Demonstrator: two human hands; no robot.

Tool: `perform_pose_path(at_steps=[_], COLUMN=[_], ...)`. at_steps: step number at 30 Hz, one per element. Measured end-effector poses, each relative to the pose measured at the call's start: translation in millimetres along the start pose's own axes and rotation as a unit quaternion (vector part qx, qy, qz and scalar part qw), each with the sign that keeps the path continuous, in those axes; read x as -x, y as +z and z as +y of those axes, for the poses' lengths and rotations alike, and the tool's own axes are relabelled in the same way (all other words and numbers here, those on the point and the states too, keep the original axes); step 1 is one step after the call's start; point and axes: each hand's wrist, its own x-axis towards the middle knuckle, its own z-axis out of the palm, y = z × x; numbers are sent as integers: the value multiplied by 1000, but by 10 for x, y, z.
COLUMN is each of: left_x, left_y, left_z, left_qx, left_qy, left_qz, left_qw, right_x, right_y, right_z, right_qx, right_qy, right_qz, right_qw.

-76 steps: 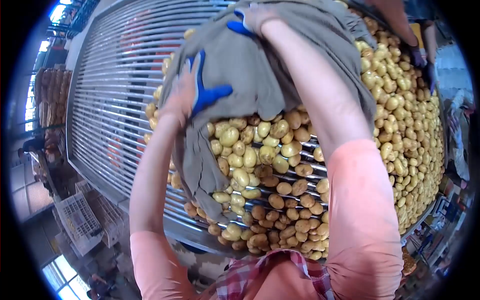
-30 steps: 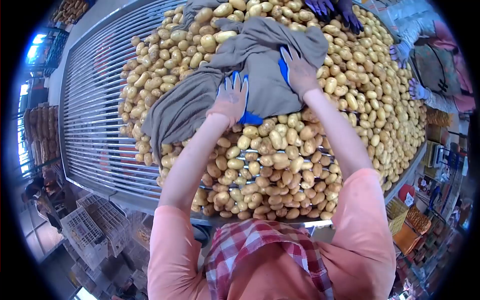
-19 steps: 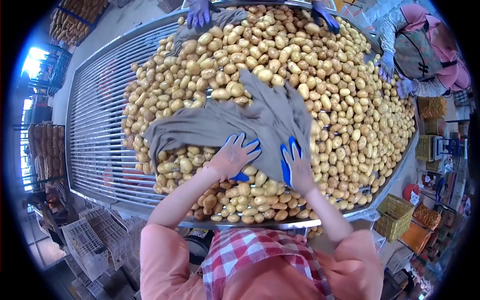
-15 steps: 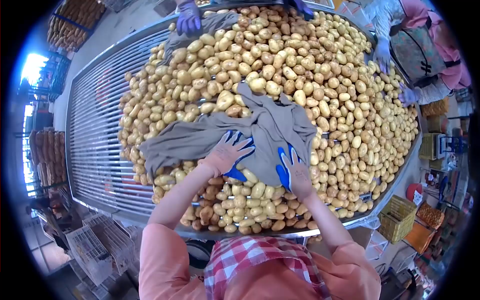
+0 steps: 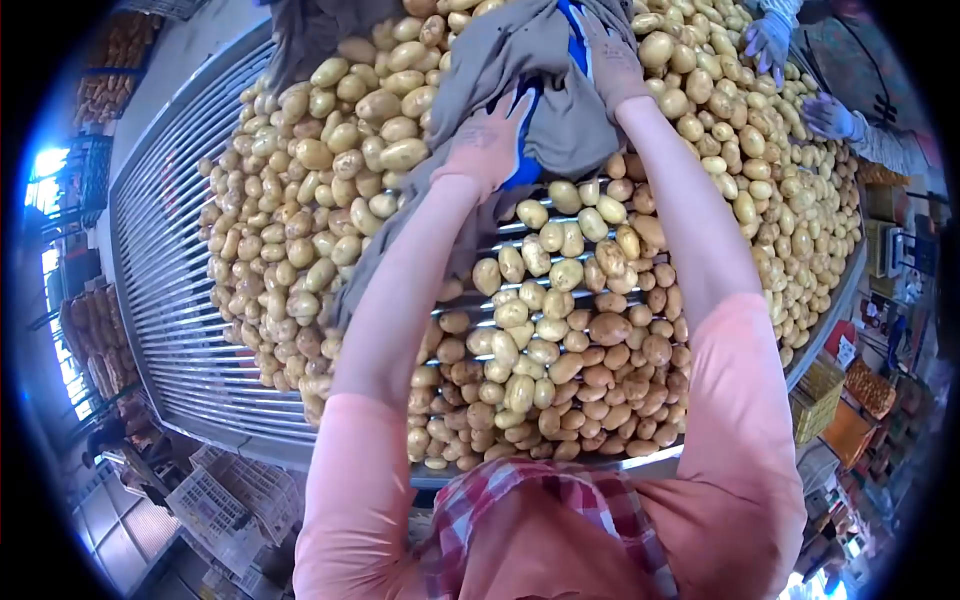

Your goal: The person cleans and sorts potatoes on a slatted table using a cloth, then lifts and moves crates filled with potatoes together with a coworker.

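The gray cloth (image 5: 570,125) lies bunched on the potatoes (image 5: 520,390), beyond the near ones; the left hand (image 5: 482,150) and right hand (image 5: 612,68), both gloved, press on it side by side, thumbs apart from fingers, though whether they clutch it I cannot tell; the work looks partway along, near potatoes spread thinly over metal bars (image 5: 200,330), those either side heaped; another person's hand (image 5: 768,42) rests at the right.

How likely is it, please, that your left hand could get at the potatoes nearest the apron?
Probably yes: the left hand is on the cloth, but nothing covers the potatoes nearest the apron.
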Motion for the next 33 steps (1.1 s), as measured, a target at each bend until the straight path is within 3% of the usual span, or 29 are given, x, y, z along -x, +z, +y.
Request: perform_pose_path(at_steps=[2,3,4,6,7,9,10,12,14,15,17,19,22,23,24,26,27,28,30,32,33], left_x=[175,312,486,924,1169,1643,1871,2242,2495,2580,2585,2389,1758,1546,1361,893,722,643,471,433,426], left_y=[163,154,137,227,235,294,-8,-7,-124,-45,66,200,519,490,473,644,703,775,410,744,1085], left_z=[158,238,335,507,605,681,833,784,832,839,962,1112,1158,1185,1205,1052,1002,963,1251,1344,1434], left_qx=[-8,-14,-20,-96,-90,14,78,108,117,101,32,-65,-76,14,108,109,116,118,118,162,117], left_qy=[-11,3,17,50,65,68,38,88,134,171,234,300,324,307,281,243,234,226,153,165,129], left_qz=[53,27,2,-22,-15,-38,-126,-159,-218,-238,-251,-223,-219,-203,-185,-197,-112,-32,-104,89,122], left_qw=[998,1000,1000,994,994,997,988,977,960,951,939,925,917,930,936,944,959,966,976,969,977], right_x=[404,699,957,1536,1790,2397,2761,3506,4018,4351,4704,4923,4716,4458,4204,3605,3257,2915,2414,1987,1814], right_y=[-220,-50,-152,-505,-645,-901,-896,-1110,-1758,-1779,-1981,-1844,-1481,-1462,-1360,-1271,-1033,-1069,-1009,-910,-915], right_z=[-181,-78,-118,-254,-356,-345,-320,-397,-614,-659,-768,-774,-540,-411,-184,74,377,423,635,873,841], right_qx=[29,99,128,101,46,55,23,-67,-69,-115,-145,-77,15,-10,37,103,90,113,184,165,170], right_qy=[22,-75,-108,-74,-34,-57,-76,3,61,85,181,209,229,271,201,158,173,152,83,107,130], right_qz=[-5,125,207,6,-9,-70,16,18,-60,-4,-44,-7,-39,-99,-31,-8,-64,0,75,53,40], right_qw=[999,984,964,992,998,994,997,998,994,990,972,975,973,957,978,982,979,982,977,979,976])
